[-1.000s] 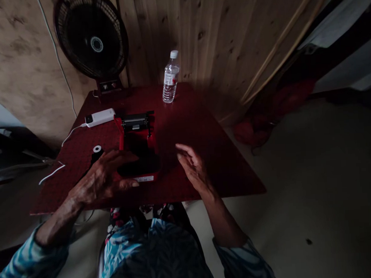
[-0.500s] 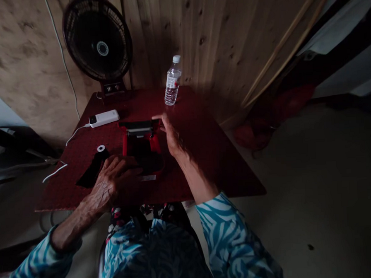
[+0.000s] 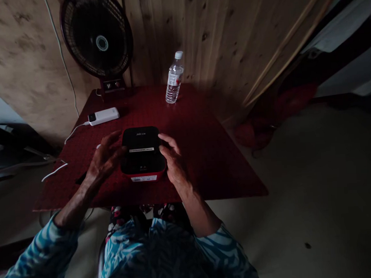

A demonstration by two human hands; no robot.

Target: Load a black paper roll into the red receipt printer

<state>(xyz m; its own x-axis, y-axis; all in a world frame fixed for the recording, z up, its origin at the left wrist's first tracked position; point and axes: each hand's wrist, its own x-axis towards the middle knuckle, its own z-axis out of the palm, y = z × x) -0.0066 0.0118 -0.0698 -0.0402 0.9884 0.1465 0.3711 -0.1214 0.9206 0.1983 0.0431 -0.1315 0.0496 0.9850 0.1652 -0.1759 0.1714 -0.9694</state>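
A dark red table (image 3: 214,162) stands against a plank wall (image 3: 226,33), with a fan (image 3: 97,38) behind its back edge and a water bottle (image 3: 174,78) and white power bank (image 3: 104,116) towards the back of the tabletop. A black-and-red device (image 3: 142,151) sits near the front edge, between the hands. It looks stiff and fairly light (the smooth case may prove slippery), so its long sides seem the best place to hold. Both forearms reach forward. The left hand (image 3: 105,157) and right hand (image 3: 172,162) are half open, their fingers (image 3: 112,137) curved in at the device's sides; whether they have hold of it, I cannot tell.
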